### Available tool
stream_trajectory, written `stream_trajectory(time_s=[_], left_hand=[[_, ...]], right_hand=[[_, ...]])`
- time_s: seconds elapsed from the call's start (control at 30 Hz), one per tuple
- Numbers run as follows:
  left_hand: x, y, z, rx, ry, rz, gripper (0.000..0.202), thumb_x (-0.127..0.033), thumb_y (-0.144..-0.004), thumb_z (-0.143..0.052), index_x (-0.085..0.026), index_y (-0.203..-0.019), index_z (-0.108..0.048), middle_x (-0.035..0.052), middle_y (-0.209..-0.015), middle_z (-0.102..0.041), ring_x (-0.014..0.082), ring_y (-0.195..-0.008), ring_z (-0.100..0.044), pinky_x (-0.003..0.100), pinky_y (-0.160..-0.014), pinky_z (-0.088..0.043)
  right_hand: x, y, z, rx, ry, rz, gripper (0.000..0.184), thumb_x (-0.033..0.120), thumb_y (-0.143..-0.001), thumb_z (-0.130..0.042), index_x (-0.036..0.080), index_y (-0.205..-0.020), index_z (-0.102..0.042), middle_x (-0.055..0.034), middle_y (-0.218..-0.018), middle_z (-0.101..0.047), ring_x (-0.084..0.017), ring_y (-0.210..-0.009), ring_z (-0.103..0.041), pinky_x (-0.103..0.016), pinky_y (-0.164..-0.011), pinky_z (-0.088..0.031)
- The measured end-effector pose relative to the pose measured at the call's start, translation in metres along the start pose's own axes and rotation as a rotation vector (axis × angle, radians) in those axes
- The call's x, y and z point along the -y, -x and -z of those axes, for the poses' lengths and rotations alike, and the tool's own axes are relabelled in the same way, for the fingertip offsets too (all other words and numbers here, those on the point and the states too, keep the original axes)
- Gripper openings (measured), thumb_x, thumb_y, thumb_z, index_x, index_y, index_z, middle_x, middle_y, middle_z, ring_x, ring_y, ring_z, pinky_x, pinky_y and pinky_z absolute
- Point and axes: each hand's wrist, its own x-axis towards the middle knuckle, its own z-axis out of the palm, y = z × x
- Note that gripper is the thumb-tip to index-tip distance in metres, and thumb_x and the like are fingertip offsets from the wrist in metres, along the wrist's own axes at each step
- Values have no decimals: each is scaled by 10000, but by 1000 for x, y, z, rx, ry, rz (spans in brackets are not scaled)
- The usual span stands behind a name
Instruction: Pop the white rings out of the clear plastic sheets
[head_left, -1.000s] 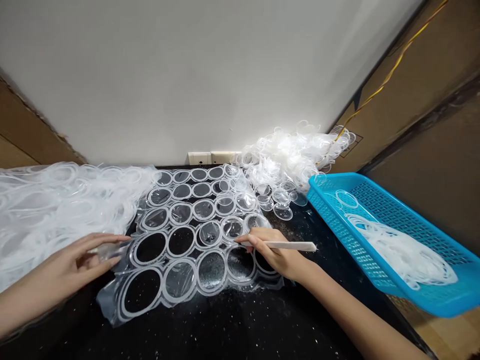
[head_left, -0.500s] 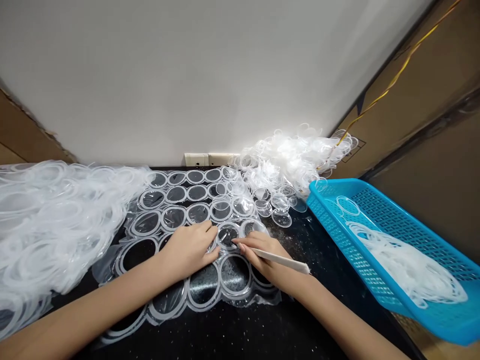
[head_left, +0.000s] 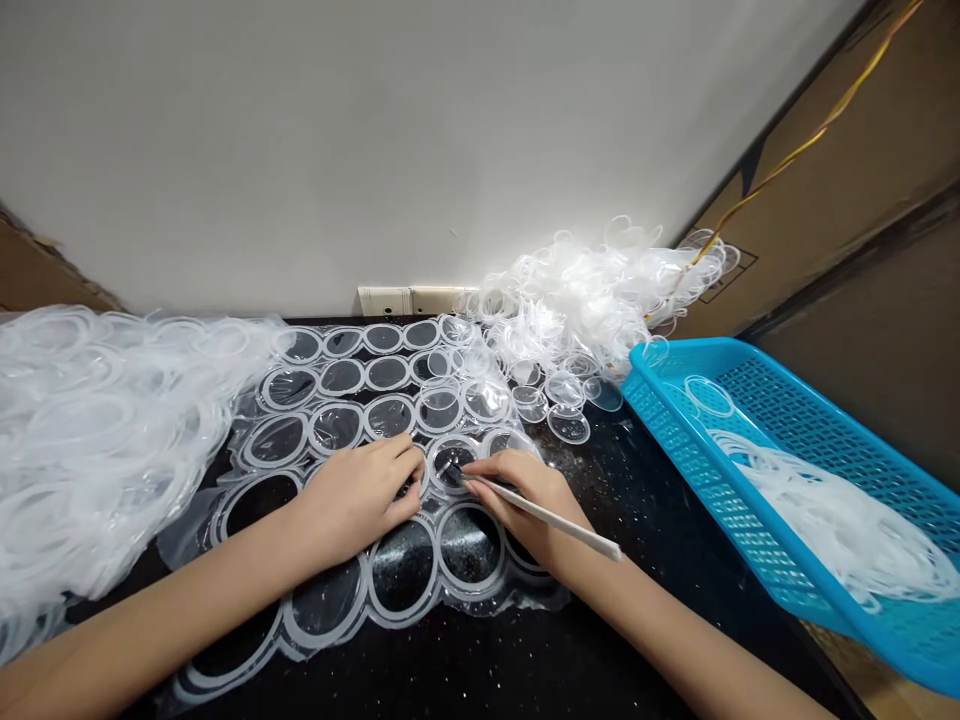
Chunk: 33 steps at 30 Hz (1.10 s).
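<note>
Head view: the left hand (head_left: 356,495) lay palm down on the sheet (head_left: 337,430) of clear film, fingers together and curled, forearm entering from the lower left. Its fingertips sat at the edge of a ring (head_left: 452,463) cut in the sheet; whether they gripped the film could not be determined. The right hand (head_left: 529,500), forearm entering from the lower right, was just beside it and held a white stylus (head_left: 551,517) in a pen grip, clamped between thumb and fingers. The stylus tip lay over that ring; contact could not be confirmed. Both forearms ran out of frame. The hands hid part of the sheet beneath them. Loose discs (head_left: 568,423) lay beyond the right hand, with a film pile (head_left: 577,300) behind them. A larger pile (head_left: 97,430) lay left of the left hand. A blue basket (head_left: 720,400) stood right of the right hand.
</note>
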Motion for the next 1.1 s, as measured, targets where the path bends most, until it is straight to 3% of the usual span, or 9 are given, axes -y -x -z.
stream_trajectory(time_s=[0.17,0.4,0.6,0.8,0.93,1.1], left_hand=[[2,0,3,-2,40,-4,171,-324,-807,-407,-203,-836,-524,11,-839,-549,155,-675,-536,261,-539,-381],[3,0,0,-12,-36,-45,184,-242,-815,-367,-181,-843,-538,23,-822,-555,140,-650,-539,254,-540,-400],[6,0,0,-30,18,-30,187,-302,-831,-392,-192,-877,-536,18,-829,-562,141,-658,-545,262,-567,-418],[12,2,1,20,81,-37,198,-316,-838,-387,-190,-825,-539,21,-842,-530,134,-650,-524,262,-575,-419],[17,4,5,62,144,-76,172,-310,-827,-406,-203,-868,-533,14,-855,-525,140,-688,-524,263,-602,-419],[21,2,7,60,190,-69,200,-264,-827,-360,-198,-765,-538,14,-786,-554,131,-653,-519,262,-618,-415]], right_hand=[[-2,1,-2,4,10,80,137,204,-836,-518,166,-886,-639,-49,-751,-639,-145,-699,-578,-278,-656,-445],[1,3,-2,-11,-10,99,173,192,-842,-494,165,-961,-617,-61,-804,-632,-151,-746,-581,-288,-680,-455],[2,3,-2,-22,-7,100,199,195,-850,-473,168,-1003,-597,-63,-810,-640,-153,-754,-587,-298,-692,-453],[1,0,-7,-33,4,83,140,195,-849,-475,174,-867,-612,-35,-749,-643,-137,-703,-584,-287,-683,-444],[1,0,-9,-25,47,106,167,212,-852,-488,169,-940,-624,-52,-785,-631,-146,-723,-572,-288,-681,-438],[2,0,-10,-23,49,115,184,222,-873,-455,176,-962,-610,-41,-774,-632,-141,-721,-571,-285,-689,-429]])
